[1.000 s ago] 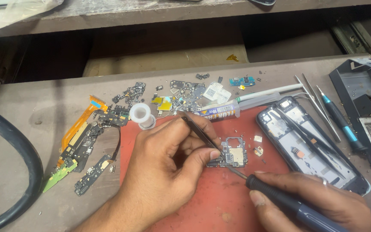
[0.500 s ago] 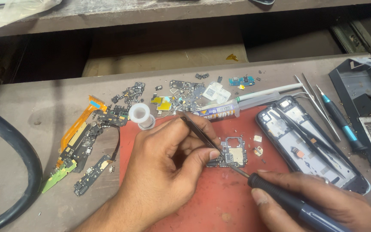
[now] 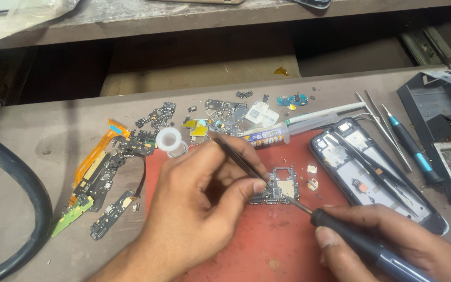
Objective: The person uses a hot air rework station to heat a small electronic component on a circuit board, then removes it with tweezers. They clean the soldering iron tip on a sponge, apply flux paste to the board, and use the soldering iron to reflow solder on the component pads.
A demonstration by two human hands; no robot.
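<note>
A small phone circuit board [image 3: 284, 184] lies on a red mat [image 3: 267, 245]. My left hand [image 3: 199, 201] grips black tweezers [image 3: 238, 156], their tips pressing on the board's left part. My right hand [image 3: 392, 243] holds a dark pen-shaped soldering iron [image 3: 358, 243] whose metal tip touches the board from the lower right. An opened phone frame [image 3: 374, 172] rests just right of the board, half on the mat.
Loose circuit boards and orange flex cables [image 3: 103, 172] lie to the left, a solder spool [image 3: 169, 140] and a flux syringe [image 3: 288, 130] behind the mat. Tweezers and a blue-handled tool [image 3: 411, 149] sit at right beside a dark metal stand [image 3: 442, 125]. A thick black hose [image 3: 14, 177] curves at far left.
My right hand and the soldering iron shifted slightly right and down along the board. The left hand and tweezers stayed put.
</note>
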